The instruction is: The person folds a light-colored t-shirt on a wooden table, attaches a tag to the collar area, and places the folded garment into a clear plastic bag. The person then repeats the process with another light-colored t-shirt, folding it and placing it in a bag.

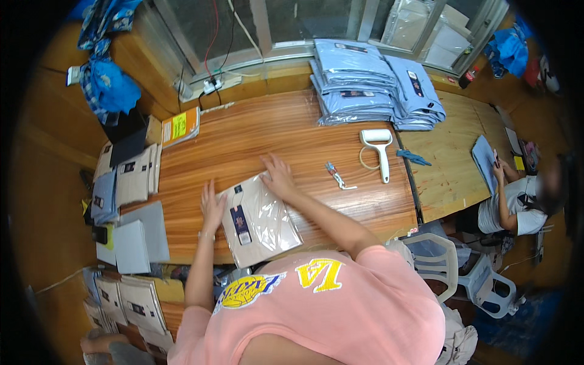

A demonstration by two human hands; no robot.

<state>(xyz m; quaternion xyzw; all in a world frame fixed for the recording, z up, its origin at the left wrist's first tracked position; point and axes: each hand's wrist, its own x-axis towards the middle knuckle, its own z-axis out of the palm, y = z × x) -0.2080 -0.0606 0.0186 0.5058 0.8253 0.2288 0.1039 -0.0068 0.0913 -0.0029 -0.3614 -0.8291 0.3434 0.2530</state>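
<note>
In front of me on the wooden table lies a beige folded garment in a clear plastic bag, with a dark hang tag on its left part. Its near edge reaches the table's front edge. My left hand rests at the upper left side of the package, fingers stretched out and pointing away from me. At the package's far right corner is my right hand, its fingers spread and lying over the edge of the bag and the table. Neither hand grips anything.
Bagged blue garments are stacked at the back. A white lint roller and a small corded item lie on the right. Beige packages and white sheets are at the left. Another person sits at far right.
</note>
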